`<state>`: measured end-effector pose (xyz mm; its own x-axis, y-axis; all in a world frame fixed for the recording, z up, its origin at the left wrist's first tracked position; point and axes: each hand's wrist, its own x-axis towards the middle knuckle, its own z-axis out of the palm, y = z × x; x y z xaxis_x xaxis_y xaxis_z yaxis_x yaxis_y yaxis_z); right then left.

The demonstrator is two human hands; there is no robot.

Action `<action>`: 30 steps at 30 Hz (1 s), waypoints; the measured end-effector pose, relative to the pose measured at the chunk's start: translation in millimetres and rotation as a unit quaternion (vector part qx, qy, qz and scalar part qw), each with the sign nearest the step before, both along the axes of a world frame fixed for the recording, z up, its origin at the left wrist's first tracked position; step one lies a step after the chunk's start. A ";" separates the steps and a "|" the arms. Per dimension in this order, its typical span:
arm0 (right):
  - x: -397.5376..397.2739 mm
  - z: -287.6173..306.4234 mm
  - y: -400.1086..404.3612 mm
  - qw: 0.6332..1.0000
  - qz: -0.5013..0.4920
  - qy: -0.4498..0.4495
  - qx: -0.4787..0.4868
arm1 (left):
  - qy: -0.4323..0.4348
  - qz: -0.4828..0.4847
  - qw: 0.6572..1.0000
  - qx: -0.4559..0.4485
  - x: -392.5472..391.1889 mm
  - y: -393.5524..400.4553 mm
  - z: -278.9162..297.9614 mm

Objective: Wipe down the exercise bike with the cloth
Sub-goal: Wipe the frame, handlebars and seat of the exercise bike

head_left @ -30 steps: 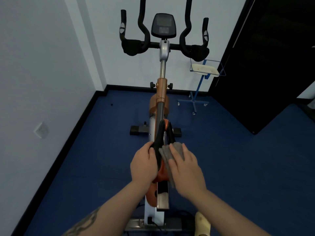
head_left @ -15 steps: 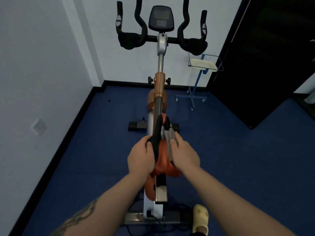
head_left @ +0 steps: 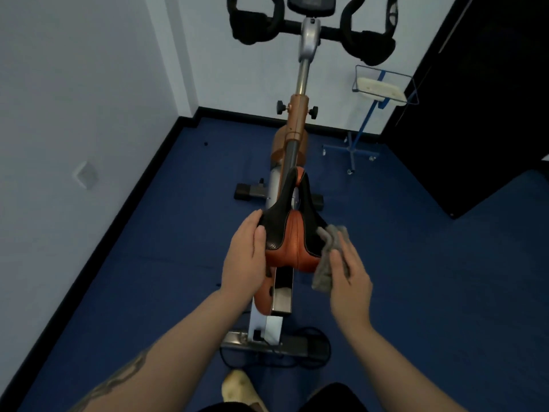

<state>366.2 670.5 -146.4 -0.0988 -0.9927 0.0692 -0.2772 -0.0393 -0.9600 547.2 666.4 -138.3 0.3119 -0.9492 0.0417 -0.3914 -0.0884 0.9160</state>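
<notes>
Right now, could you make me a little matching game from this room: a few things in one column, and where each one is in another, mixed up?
Things:
1. grey cloth
2. saddle
3. blue stand
4. handlebars

Places:
A. by the dark door, on the floor
B. in the right hand
C. top of the view, against the wall
D. between the two hands, the left hand on its edge

Pairs: 1-B, 2-D, 3-A, 4-C

My left hand [head_left: 245,257] grips the saddle [head_left: 292,233]; at its four o'clock my right hand [head_left: 350,281] holds the cloth [head_left: 328,260] against it.
</notes>
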 end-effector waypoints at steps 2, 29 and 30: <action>-7.3 -12.7 13.8 0.999 -0.034 0.000 0.040 | 0.013 0.039 0.999 0.003 -4.2 28.4 -14.6; 13.6 -67.1 -57.7 0.758 0.530 0.373 -0.068 | 0.150 0.016 0.976 0.157 -57.4 79.6 -101.6; 14.0 -67.7 -57.0 0.757 0.536 0.368 -0.064 | 0.146 0.019 0.978 0.147 -58.8 75.7 -102.4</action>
